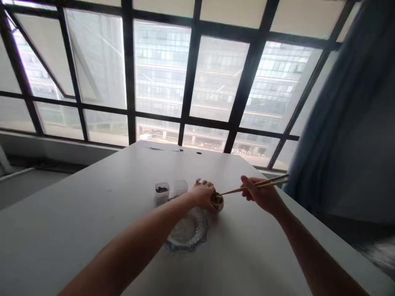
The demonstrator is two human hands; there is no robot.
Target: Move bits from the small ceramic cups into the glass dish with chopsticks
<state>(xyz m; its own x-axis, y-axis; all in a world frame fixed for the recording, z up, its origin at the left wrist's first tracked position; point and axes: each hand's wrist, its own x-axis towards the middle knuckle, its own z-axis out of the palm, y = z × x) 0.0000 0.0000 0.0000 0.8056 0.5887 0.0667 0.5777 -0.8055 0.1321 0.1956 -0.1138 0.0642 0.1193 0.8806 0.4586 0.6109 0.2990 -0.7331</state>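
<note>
My left hand (204, 194) is wrapped round a small bowl (219, 205), which is tipped toward the right. Some dark food shows inside its mouth, too small to name. Between the fingers of my right hand (262, 194) is a pair of wooden chopsticks (273, 181). Their tips meet at the bowl's opening. Below my left forearm lies a clear glass plate (185, 242) with a wavy rim, partly covered by the arm. Just past the forearm stand a clear plastic cup (162, 193) with dark bits in it and a second clear plastic cup (180, 187), contents not visible.
All of this is on a long white table (123, 197). Two dark round spots and a flat white sheet (160, 146) are at its far end. A dark blue curtain (339, 123) hangs along the right side. Large framed windows (162, 65) rise behind the table.
</note>
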